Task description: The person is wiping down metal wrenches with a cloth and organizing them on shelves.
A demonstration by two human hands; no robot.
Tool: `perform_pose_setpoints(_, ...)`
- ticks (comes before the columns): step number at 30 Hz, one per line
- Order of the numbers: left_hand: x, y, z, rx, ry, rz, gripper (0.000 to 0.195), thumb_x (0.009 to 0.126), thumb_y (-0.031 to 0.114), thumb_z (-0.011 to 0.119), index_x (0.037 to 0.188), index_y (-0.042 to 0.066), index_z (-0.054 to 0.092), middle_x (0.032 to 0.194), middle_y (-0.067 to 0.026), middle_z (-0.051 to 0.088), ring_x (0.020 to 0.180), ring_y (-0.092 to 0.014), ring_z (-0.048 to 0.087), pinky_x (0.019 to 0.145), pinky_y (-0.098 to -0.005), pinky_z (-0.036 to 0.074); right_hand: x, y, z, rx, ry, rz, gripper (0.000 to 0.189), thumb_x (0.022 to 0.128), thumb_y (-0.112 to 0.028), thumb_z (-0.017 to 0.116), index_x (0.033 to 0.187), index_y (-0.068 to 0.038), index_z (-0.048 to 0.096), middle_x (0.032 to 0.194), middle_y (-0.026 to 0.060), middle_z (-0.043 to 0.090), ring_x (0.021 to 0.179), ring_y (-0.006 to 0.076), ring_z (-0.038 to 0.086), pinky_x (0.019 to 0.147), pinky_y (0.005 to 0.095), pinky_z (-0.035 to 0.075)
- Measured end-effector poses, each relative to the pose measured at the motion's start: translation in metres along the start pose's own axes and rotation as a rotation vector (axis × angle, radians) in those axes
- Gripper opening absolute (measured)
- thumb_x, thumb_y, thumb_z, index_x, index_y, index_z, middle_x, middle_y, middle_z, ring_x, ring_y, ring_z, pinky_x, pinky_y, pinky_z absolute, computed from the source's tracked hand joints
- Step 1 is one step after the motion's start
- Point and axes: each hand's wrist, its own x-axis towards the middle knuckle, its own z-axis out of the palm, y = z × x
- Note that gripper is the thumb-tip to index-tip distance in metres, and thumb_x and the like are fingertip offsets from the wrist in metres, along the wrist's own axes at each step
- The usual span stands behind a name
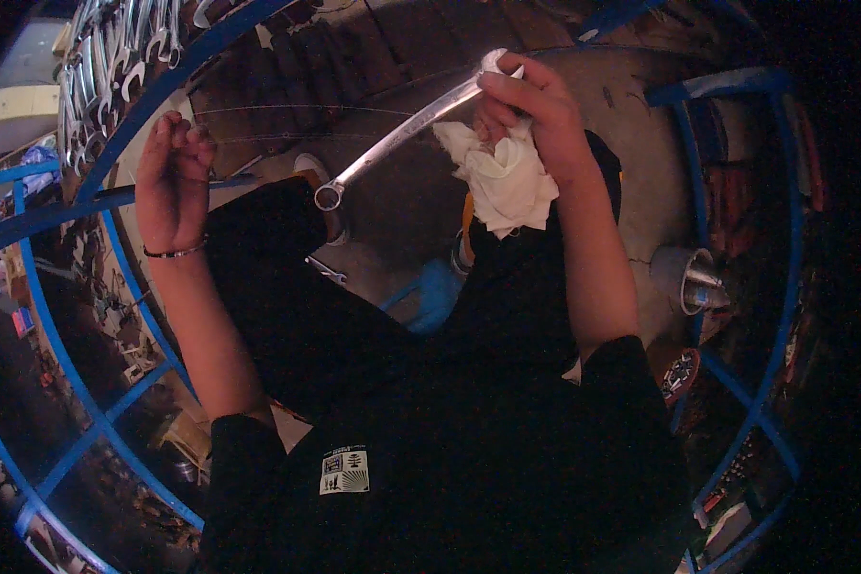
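Observation:
My right hand [527, 104] grips a shiny combination wrench [416, 122] near its open end. The wrench slants down to the left, and its ring end hangs free over the floor. Bunched under the same hand is a white cloth [509, 179], held by the lower fingers. My left hand [176, 179] is raised at the left with curled fingers. Two strands of thin wire [294, 109] run from its fingertips towards the wrench; where they end on the right is hard to see.
Many wrenches [97, 79] hang at the upper left beside a blue metal frame [165, 86]. Another wrench [326, 270] lies low between my legs, near a blue object [434, 294]. A metal pail [674, 276] stands at right, before a blue rack [782, 287]. Shelves at left hold assorted parts.

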Motion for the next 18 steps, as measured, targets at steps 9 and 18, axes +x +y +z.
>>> perform_pose_setpoints(9,-0.004,0.006,0.0,-0.292,-0.191,-0.158,0.017,0.097,0.011,0.043,0.106,-0.002,0.05,0.073,0.0005,0.044,0.054,-0.006,0.037,0.052,-0.0213,0.033,0.0,0.0,0.001,-0.008,-0.001,0.015,0.013,0.086,-0.014,0.061,0.086,-0.002,0.054,0.058,0.0004,0.043,0.052,0.0118,0.05,0.052,0.0283,0.045)
perform_pose_setpoints(18,-0.003,0.007,0.0,-0.233,-0.126,-0.13,0.017,0.097,0.011,0.043,0.105,-0.002,0.05,0.066,0.0008,0.036,0.049,-0.006,0.029,0.045,-0.0208,0.025,0.002,0.003,0.001,0.001,0.095,0.004,0.009,0.085,-0.011,0.06,0.09,-0.006,0.054,0.056,0.0002,0.04,0.049,0.0122,0.042,0.053,0.0283,0.038)
